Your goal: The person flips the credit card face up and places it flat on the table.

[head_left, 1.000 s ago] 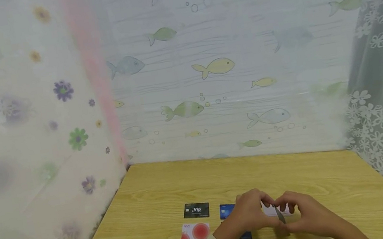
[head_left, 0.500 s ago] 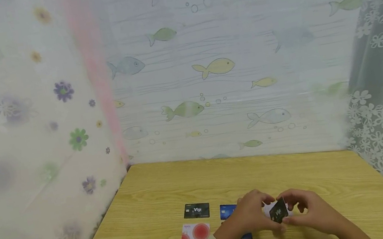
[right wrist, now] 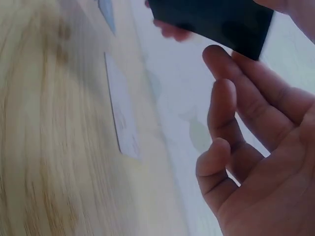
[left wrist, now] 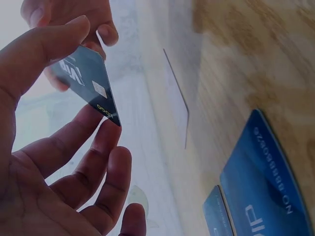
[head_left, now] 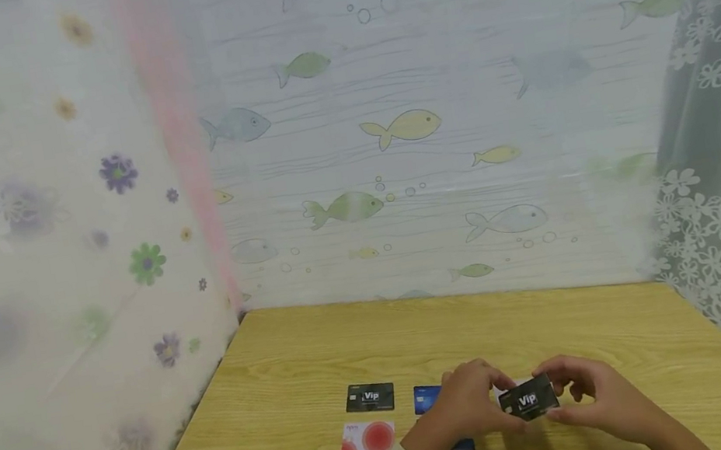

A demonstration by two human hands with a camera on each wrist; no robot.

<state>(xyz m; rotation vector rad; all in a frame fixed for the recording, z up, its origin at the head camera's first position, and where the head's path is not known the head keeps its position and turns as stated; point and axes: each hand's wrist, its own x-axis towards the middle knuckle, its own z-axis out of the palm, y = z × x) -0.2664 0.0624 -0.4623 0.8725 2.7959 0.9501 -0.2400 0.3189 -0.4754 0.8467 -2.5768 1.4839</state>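
Both hands hold a black card with "Vip" lettering and a chip (head_left: 528,400) above the table, its printed face toward the head camera. My left hand (head_left: 476,399) pinches its left end between thumb and fingers. At the opposite end, my right hand (head_left: 588,393) pinches it the same way. The left wrist view shows the chip side of the black card (left wrist: 98,88) at a slant; its dark, plain back (right wrist: 216,24) faces the right wrist camera. Behind it a white card (right wrist: 120,108) lies flat on the table, mostly covered in the head view.
Left of the hands lie another black Vip card (head_left: 370,396) and a white card with red circles (head_left: 369,438). A blue card (head_left: 426,398) and a second blue card (head_left: 464,446) are partly hidden by the left arm. Patterned curtains (head_left: 408,170) stand around the wooden table (head_left: 272,381).
The black card has turned from nearly edge-on until its Vip face shows toward the head camera. The right hand has shifted slightly to the right; the left has barely moved.
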